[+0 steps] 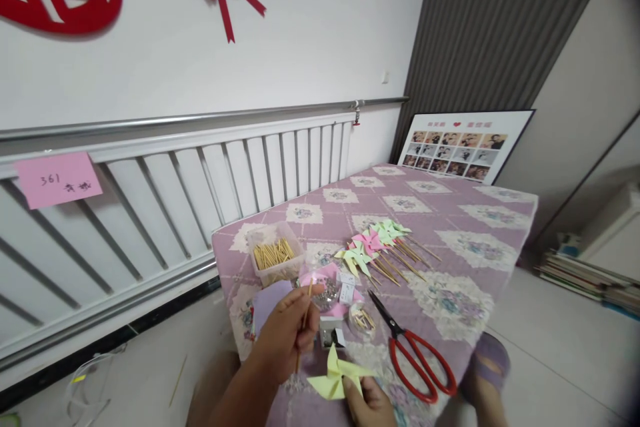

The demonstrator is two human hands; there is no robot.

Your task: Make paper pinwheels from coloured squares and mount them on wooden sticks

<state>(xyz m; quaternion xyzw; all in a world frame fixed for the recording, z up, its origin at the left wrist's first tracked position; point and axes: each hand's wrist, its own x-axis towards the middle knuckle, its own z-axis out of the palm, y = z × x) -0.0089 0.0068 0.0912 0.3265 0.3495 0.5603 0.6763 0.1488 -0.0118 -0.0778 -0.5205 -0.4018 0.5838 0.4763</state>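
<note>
My left hand (285, 333) is closed round a thin wooden stick (303, 323) that points up and down. At the bottom edge my right hand (367, 403) pinches a yellow paper pinwheel (337, 373) by its lower corner. Both hover over the near end of a table with a purple quilted cloth (450, 227). Just beyond my hands lie a clear box of wooden sticks (274, 255), a pink paper sheet with a small dish of pins (327, 290) and red-handled scissors (413, 350).
A row of finished pinwheels on sticks (380, 243) lies mid-table. A framed photo collage (463, 147) leans at the far end. A white radiator (175, 180) runs along the left wall. Stacked books (590, 277) sit on the floor at right. My foot (487, 360) shows beside the table.
</note>
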